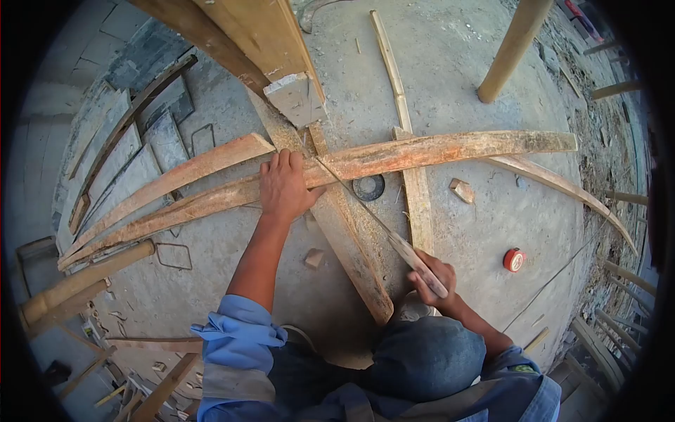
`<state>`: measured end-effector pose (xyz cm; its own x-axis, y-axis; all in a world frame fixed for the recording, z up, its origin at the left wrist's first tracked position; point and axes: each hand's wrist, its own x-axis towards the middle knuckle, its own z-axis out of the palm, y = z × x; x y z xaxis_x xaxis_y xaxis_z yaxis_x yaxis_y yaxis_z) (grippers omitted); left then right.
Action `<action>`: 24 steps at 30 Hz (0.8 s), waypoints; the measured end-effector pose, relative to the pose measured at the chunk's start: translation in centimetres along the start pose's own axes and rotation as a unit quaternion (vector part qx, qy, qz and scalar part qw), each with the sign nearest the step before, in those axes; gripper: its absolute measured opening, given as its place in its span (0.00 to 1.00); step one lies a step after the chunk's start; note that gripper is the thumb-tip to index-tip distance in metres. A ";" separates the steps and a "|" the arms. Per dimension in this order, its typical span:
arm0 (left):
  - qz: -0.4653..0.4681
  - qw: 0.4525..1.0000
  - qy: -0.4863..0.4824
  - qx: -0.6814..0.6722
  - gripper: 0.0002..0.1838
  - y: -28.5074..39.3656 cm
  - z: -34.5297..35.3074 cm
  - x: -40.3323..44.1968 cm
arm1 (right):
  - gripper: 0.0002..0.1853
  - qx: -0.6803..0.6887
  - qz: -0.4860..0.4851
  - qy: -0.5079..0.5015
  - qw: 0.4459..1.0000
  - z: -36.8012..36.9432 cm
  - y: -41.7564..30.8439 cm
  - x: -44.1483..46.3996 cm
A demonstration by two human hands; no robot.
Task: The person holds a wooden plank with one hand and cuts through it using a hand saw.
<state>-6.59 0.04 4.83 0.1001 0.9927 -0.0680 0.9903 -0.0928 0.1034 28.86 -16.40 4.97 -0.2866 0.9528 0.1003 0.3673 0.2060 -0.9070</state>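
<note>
A long rough timber (422,152) lies across other boards on the concrete floor. My left hand (285,184) rests on top of it, left of the middle, with its fingers over the far edge and the thumb apart. My right hand (434,281) is wrapped round the wooden handle of a saw (404,250). The thin blade slants up and left and meets the timber just right of my left hand. Sawdust (369,228) lies on the board (351,250) beneath.
A red tape measure (515,260) and a wood block (462,190) lie at the right. A black ring (368,187) sits behind the blade. A post (517,49) stands at the back right, a large beam (267,42) at the back. Curved wood (126,141) and slabs lie left.
</note>
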 end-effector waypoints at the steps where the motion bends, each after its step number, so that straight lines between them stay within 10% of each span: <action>1: 0.000 1.000 0.013 -0.007 0.40 -0.1 0.1 0.1 | 0.27 -0.008 -0.025 0.012 1.000 2.5 1.2 3.5; 13: 0.004 1.000 0.010 -0.009 0.41 0.6 0.7 -0.4 | 0.25 -0.043 0.051 -0.011 0.998 -2.9 -1.9 -2.5; 18: 0.007 1.000 0.020 -0.003 0.41 0.7 -0.1 0.3 | 0.22 0.049 -0.034 0.050 0.997 7.8 0.6 11.9; 24: -0.002 1.000 0.004 -0.013 0.41 0.5 -0.1 0.3 | 0.28 0.014 0.047 0.000 0.999 0.5 -1.0 1.4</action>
<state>-6.05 0.32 4.98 0.0944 0.9937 -0.0597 0.9879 -0.0861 0.1291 27.61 -15.39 5.82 -0.2531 0.9673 0.0148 0.3672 0.1102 -0.9236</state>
